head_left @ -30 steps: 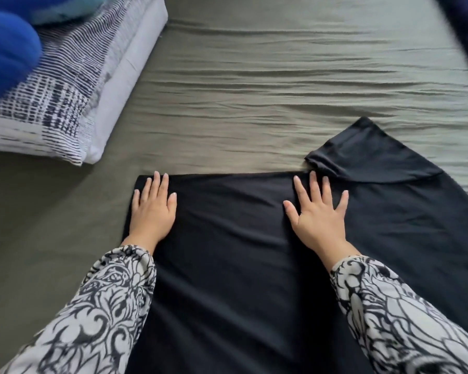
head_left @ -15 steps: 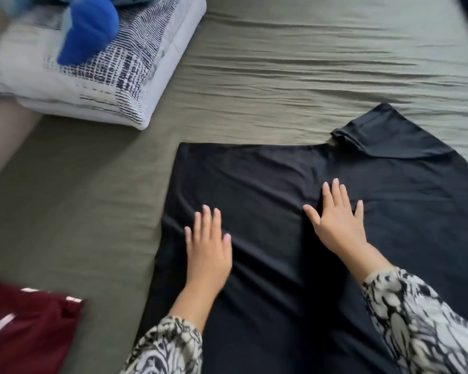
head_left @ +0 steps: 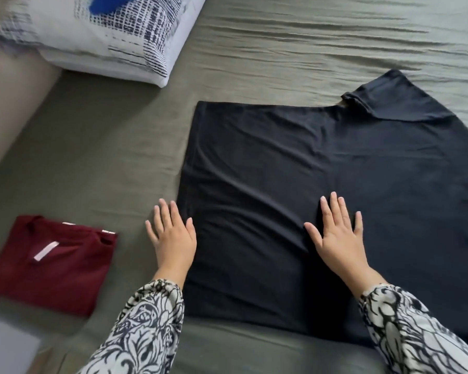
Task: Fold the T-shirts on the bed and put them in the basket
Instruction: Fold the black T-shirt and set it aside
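Head view: left hand (head_left: 173, 236) slid to black T-shirt (head_left: 322, 184) edge; right hand (head_left: 338, 233) lower; both grips flat, wide.

Flat hands (head_left: 254, 238) on black T-shirt (head_left: 322, 163)

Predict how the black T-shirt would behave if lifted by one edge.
The black T-shirt would probably drape limply: soft ripples run through it near the right hand. It likely weighs little, lying thin on the bed sheet. Its folded sleeve may flop open.

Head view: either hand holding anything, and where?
Nothing held. Left hand lies flat at the black cotton T-shirt's left edge; right hand lies flat on it.
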